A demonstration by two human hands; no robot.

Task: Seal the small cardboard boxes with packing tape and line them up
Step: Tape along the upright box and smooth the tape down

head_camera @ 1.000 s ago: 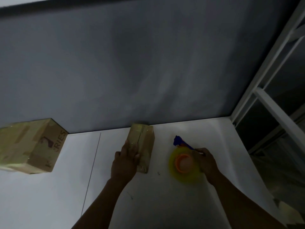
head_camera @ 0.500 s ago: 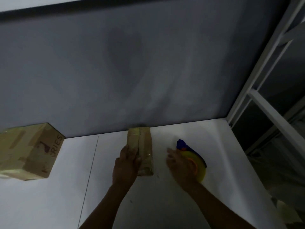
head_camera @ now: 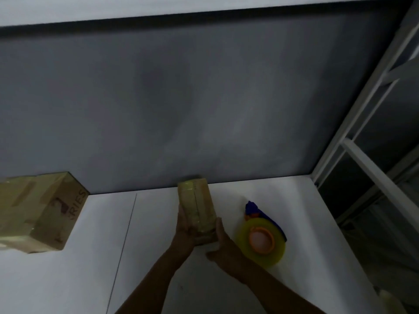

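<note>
A small taped cardboard box (head_camera: pixel 196 205) lies on the white table (head_camera: pixel 90 268), its far end near the grey wall. My left hand (head_camera: pixel 184 225) grips its near left side, fingers curled over the top. My right hand (head_camera: pixel 223 241) presses flat against its near right side. The tape dispenser (head_camera: pixel 260 240), a yellowish roll on an orange hub with a blue handle, lies on the table just right of my right hand, with no hand on it. A bigger taped cardboard box (head_camera: pixel 38 211) with printed letters stands at the far left.
A grey wall (head_camera: pixel 204 98) closes off the table's back edge. A white metal frame (head_camera: pixel 367 123) stands at the right, beyond the table's right edge. A thin seam (head_camera: pixel 123 245) runs across the tabletop left of my arms.
My right hand let go of the tape dispenser and moved left onto the small box's right side. The dispenser now lies flat on the table. My left hand stayed on the box.
</note>
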